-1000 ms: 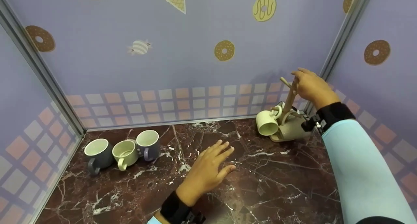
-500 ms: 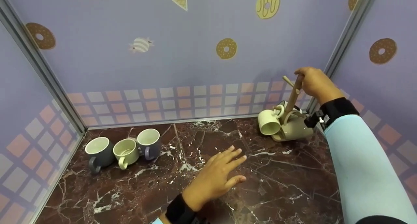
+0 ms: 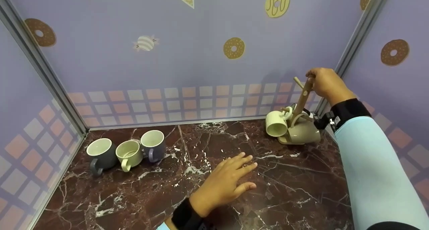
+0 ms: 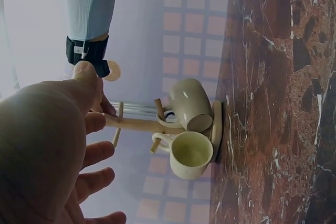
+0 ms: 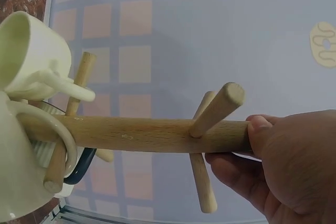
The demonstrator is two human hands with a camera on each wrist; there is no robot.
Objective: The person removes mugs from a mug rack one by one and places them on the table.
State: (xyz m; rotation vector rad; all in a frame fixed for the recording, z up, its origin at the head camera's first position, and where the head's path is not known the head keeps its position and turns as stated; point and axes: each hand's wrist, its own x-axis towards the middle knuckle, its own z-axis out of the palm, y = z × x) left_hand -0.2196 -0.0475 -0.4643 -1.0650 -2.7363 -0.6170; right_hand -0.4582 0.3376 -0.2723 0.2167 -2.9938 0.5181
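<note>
My right hand (image 3: pixel 326 84) grips the top of a wooden mug tree (image 5: pixel 131 134), thumb and fingers round its post. From the lower pegs hang a pale cream mug (image 3: pixel 276 123) and a beige-grey mug (image 3: pixel 304 133); behind them a dark handle (image 5: pixel 81 166) of another mug shows in the right wrist view. The upper pegs carry nothing. Over the middle of the table my left hand (image 3: pixel 223 181) is held with its fingers spread and nothing in them. In the left wrist view, the mug tree (image 4: pixel 142 124) stands beyond that hand's fingers.
At the table's left stand a dark grey mug (image 3: pixel 101 154), a pale green mug (image 3: pixel 129 154) and a purple-grey mug (image 3: pixel 153 146), close together in a row. Purple walls (image 3: pixel 187 62) enclose the marble-patterned table (image 3: pixel 150 200) at the back and both sides.
My left hand has shifted a little right and toward me, fingers still spread. My right hand keeps its grip on the post; the stand and mugs look nearly unchanged.
</note>
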